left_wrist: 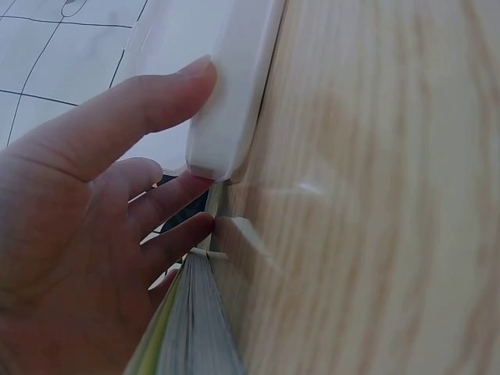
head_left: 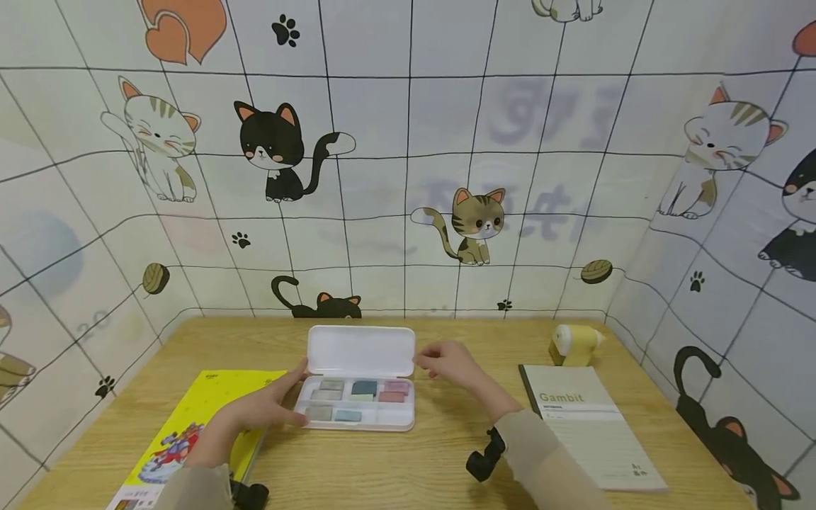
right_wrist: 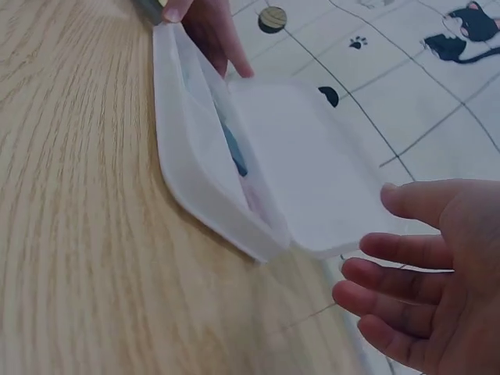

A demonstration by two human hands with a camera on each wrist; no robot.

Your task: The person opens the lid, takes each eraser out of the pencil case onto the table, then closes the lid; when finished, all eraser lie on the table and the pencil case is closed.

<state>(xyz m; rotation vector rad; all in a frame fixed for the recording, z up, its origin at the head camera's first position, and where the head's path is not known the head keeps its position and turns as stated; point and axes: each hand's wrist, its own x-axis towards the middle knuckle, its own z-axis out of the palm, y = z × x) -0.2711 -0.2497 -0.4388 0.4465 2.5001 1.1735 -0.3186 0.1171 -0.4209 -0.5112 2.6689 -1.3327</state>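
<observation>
A white plastic case [head_left: 360, 427] lies on the table with its hinged lid [head_left: 360, 350] raised and leaning back. Small flat rectangular pieces in grey, teal [head_left: 364, 387], pale green, light blue, pink and red sit in its compartments. My left hand [head_left: 270, 405] holds the case's left end, thumb at the front corner and fingers toward the hinge; the left wrist view shows the thumb [left_wrist: 176, 94] against the white side. Beside the lid's right edge is my right hand [head_left: 449, 361], its fingers loosely bent and spread in the right wrist view, thumb tip [right_wrist: 394, 195] right at the lid's edge.
A yellow illustrated book [head_left: 185, 418] lies at the left, partly under my left forearm. To the right is a Gambit notebook [head_left: 593, 432], with a small yellow-and-white device [head_left: 574, 345] behind it. A cat-patterned cloth wall [head_left: 382, 177] surrounds the wooden table [head_left: 382, 474].
</observation>
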